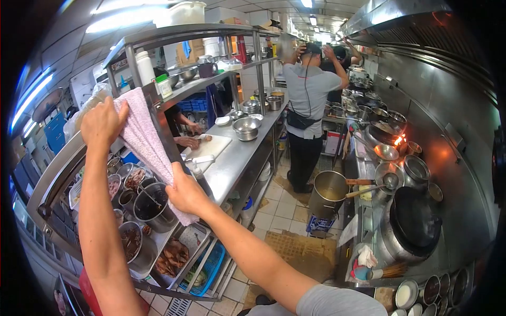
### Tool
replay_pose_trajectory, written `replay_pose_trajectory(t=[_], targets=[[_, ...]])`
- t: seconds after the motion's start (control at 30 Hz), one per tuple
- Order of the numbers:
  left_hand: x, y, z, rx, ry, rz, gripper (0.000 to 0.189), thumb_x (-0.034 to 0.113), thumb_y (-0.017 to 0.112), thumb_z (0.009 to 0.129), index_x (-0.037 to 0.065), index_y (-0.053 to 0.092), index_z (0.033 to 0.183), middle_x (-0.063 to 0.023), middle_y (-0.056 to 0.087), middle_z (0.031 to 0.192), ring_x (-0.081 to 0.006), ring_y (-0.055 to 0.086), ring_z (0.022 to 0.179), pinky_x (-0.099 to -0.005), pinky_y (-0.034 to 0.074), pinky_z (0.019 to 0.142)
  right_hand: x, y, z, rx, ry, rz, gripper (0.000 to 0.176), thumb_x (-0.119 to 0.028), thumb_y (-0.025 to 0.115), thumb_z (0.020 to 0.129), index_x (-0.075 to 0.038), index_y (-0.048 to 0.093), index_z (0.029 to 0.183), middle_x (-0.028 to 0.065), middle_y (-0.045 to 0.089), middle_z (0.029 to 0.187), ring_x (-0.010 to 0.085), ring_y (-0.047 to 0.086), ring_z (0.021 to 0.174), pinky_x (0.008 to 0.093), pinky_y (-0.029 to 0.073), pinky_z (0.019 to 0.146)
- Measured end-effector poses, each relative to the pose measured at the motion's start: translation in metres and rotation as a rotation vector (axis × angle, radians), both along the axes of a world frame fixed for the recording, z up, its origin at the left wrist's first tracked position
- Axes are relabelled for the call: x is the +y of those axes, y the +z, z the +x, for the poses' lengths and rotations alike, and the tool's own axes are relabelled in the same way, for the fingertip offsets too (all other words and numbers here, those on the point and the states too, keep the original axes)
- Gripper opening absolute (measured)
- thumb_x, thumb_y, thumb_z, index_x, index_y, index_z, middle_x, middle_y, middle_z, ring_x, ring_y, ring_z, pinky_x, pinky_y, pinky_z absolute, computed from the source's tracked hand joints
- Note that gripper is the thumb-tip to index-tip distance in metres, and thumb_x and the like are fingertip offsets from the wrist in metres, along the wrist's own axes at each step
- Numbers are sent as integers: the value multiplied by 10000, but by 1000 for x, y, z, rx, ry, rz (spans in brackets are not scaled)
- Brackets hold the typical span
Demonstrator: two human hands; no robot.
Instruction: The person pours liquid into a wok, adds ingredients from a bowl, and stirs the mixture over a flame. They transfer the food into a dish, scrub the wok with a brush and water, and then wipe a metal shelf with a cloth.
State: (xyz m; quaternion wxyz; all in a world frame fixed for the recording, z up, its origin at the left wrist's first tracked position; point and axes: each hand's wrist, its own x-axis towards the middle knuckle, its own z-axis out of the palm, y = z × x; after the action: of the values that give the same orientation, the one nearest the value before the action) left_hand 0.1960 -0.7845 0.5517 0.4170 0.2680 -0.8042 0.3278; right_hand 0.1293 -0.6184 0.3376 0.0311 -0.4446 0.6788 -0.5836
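Observation:
A pale pink towel (143, 138) is stretched on a slant between my two raised hands. My left hand (101, 125) grips its upper end beside the metal shelf. Lower down and further right, my right hand (185, 190) is closed around the towel near its bottom end, which hangs below the fist. Behind the towel runs an upright post of the steel shelf (174, 36). Under my arms stands a metal rack with a steel pot of dark liquid (153, 203), another pot of dark sauce (136, 247) and a tray of brown meat (173, 256).
A person in a grey shirt (308, 87) stands in the aisle, arms raised. Another person's hands (190, 138) work at a white cutting board (215, 147). On the right are a flaming wok (387, 136), a big black wok (414, 221) and a pot of liquid (327, 192).

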Motion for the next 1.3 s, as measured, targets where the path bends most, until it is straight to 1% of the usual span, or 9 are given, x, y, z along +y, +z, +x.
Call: replay_pose_trajectory(t=[0.13,0.2,0.27,0.57,0.7,0.8,1.2,1.27,1.3], targets=[[1,0,-1,-9,22,2,595,569,457,1002,13,666,976,-237,726,870,-407,723,833,-526,563,755,8,7,4,54,-34,27,442,-113,626,907,39,358,1223,380,661,989,550,643,975,603,498,858],[0,-1,-1,-10,18,-8,592,570,452,1006,17,663,977,-242,724,868,-415,721,839,-530,561,759,7,6,5,110,-73,25,450,-111,628,899,53,359,1221,362,669,952,539,655,928,606,506,830],[-3,0,-4,-6,31,-11,589,569,451,1007,21,663,975,-245,723,867,-418,720,840,-531,561,760,2,0,2,76,-49,-11,414,-113,639,915,-5,354,1196,361,668,991,549,640,983,611,489,846],[-13,-1,-6,-22,25,-42,535,539,468,1019,39,655,1055,-234,728,908,-425,714,834,-542,548,748,3,-2,3,95,-72,1,454,-100,643,912,47,354,1230,358,676,926,542,658,911,613,511,794],[-2,1,-3,-18,50,-26,536,535,483,1012,28,658,1011,-237,730,905,-418,716,831,-533,549,747,1,1,2,99,-62,-3,463,-102,650,910,42,353,1234,359,677,953,538,661,928,606,512,808],[-14,0,-4,-30,27,-51,533,539,462,1019,34,632,1020,-251,717,889,-445,701,832,-557,530,732,3,2,3,90,-58,23,459,-104,650,910,36,353,1231,358,677,969,536,660,935,605,510,816],[9,1,0,10,25,7,568,559,482,989,23,667,958,-236,728,862,-413,722,816,-529,563,745,8,6,6,99,-75,34,424,-120,648,906,-2,347,1180,351,670,989,545,645,966,615,487,844],[9,1,1,17,10,8,566,558,489,982,21,667,951,-231,729,854,-409,722,810,-525,564,744,3,0,4,130,-85,36,499,-135,633,913,44,356,1288,350,677,1002,537,661,953,614,506,840],[4,1,0,18,-1,7,569,559,491,978,18,668,947,-230,728,853,-407,723,809,-521,565,745,2,1,4,126,-103,43,479,-141,632,913,24,363,1273,353,678,993,543,660,949,615,505,844]])
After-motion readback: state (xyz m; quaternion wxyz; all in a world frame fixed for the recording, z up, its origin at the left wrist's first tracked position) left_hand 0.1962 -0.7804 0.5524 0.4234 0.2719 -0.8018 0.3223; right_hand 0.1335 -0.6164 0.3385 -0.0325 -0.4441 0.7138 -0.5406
